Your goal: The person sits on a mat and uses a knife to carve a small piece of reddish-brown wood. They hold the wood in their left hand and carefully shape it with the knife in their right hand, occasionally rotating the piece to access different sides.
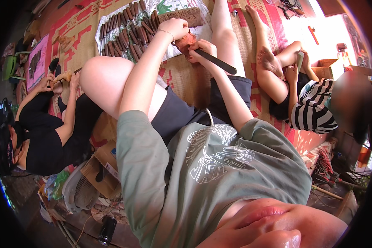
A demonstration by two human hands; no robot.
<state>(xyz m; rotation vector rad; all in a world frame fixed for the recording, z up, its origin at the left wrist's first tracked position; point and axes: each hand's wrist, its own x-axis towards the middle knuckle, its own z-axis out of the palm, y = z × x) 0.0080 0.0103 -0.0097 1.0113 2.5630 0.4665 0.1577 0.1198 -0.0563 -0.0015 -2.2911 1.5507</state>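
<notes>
so the left hand (pixel 174 29) is curled down over the top end of a reddish carving (pixel 187 41), fingers bent around it, no real gap that i can see. some of the fingertips are tucked out of sight, so can't tell exactly how they're set. the right hand (pixel 204 50) is just beside it, closed around one end of a flat dark tool (pixel 219 63), with its fingers right up at the carving's lower edge. the tool slants away down to the right over the right forearm, rounded end out past the arm.

the carving is up between the two hands, above the mat (pixel 175 76) and in front of the seated person's legs. just past it there's a carved block (pixel 181 16) on a white and green cloth (pixel 175 5), and left of that a whole bunch of brown handles (pixel 130 31) laid out in rough rows.

two other people sit nearby. the one on the left, in black, has both hands at a tan piece (pixel 64 76). the one on the right, in a striped top, holds a pale flat strip (pixel 300 60), near a wooden box (pixel 329 68). cardboard box (pixel 107 175) and white basket (pixel 75 194) at lower left.
</notes>
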